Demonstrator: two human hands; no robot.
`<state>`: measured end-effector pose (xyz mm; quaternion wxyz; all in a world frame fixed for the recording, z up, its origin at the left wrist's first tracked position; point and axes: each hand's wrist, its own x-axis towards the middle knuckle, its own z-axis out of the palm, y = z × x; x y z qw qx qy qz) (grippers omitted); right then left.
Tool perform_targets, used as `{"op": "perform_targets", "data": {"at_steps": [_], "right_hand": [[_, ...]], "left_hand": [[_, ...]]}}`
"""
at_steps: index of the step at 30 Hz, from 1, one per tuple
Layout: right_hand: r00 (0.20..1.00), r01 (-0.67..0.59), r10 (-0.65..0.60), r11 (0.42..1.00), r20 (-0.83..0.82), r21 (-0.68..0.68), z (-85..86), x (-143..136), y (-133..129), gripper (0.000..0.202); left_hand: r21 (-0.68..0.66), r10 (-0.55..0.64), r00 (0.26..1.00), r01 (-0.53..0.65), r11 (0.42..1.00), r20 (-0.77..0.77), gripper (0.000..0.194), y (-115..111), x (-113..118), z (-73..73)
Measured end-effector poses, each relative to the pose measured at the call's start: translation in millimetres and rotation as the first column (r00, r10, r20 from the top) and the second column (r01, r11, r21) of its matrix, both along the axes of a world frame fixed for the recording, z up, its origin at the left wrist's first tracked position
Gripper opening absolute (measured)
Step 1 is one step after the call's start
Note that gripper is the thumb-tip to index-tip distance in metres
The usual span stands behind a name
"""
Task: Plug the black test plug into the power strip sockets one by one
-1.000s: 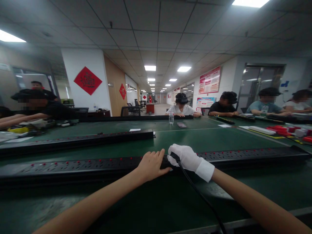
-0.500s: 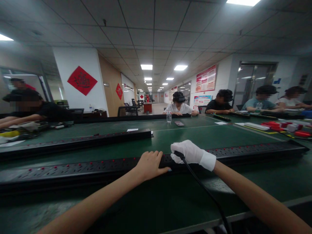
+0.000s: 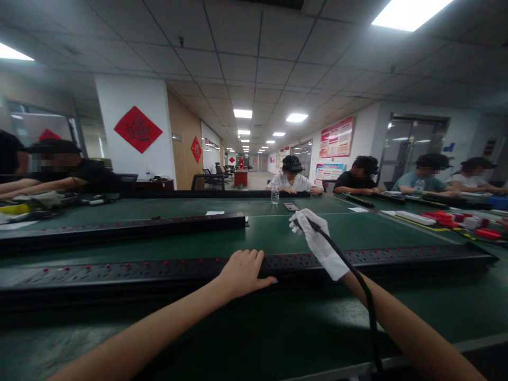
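Note:
My bare left hand (image 3: 243, 272) grips the middle of a long black power strip (image 3: 154, 270), fingers over its top and thumb along the near side. Rows of slots and small red buttons run along the strip's upper face. In a white glove, my right hand (image 3: 311, 233) is closed around a black plug on a thick cable (image 3: 367, 288). The fingers mostly hide the plug's head. That hand is raised above and beyond the strip, apart from it. The cable hangs back over my right forearm to the table's near edge.
Another black strip (image 3: 206, 226) lies farther back on the green table (image 3: 365, 225). Beyond are a water bottle (image 3: 274, 191), a phone (image 3: 291, 207) and paper (image 3: 215, 212). Red and white parts (image 3: 448, 218) lie at right. Several people sit around the table.
My right hand has lifted off the strip and moved up and away from me with the plug, the cable rising along. The left hand keeps its place on the strip. The view tilts slightly upward.

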<state>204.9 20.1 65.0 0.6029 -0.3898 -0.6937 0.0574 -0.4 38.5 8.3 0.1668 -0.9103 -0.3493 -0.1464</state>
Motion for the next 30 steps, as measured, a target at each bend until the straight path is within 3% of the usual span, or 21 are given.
{"op": "perform_targets", "data": {"at_steps": [3, 6, 10, 13, 18, 24, 30], "right_hand": [[0.997, -0.083, 0.082, 0.993, -0.013, -0.078, 2.6, -7, 2, 0.036], [0.961, -0.049, 0.099, 0.981, 0.259, -0.189, -8.7, -19, 3, 0.036], [0.768, 0.164, -0.008, 0.969, 0.641, -0.184, -21.0, -33, 2, 0.024], [0.631, 0.304, -0.109, 0.946, 0.768, -0.116, -18.9, -40, 3, 0.023], [0.449, 0.393, -0.092, 0.913, 0.889, -0.104, -16.0, -48, 4, 0.022], [0.481, 0.434, -0.324, 0.895, 0.815, 0.100, -37.3, -52, -8, 0.036], [0.525, 0.363, -0.280, 0.928, 0.804, 0.086, -39.9, -48, -15, 0.037]], "left_hand": [[-0.010, 0.006, 1.000, -0.006, 1.000, -0.008, 0.066, 0, 0, 0.8], [-0.022, 0.009, 1.000, -0.010, 1.000, -0.021, 0.066, 0, 0, 1.9], [-0.028, -0.002, 0.999, 0.001, 1.000, -0.033, 0.066, 0, 0, 3.1], [-0.033, -0.004, 0.999, 0.003, 0.999, -0.032, 0.064, -1, 0, 4.1], [-0.025, 0.012, 0.999, -0.013, 1.000, -0.036, 0.063, -3, 0, 5.2], [-0.009, 0.028, 0.997, -0.029, 1.000, -0.070, 0.062, -2, 1, 4.3], [-0.046, 0.005, 0.998, -0.007, 0.999, -0.058, 0.061, -1, 0, 5.9]]}}
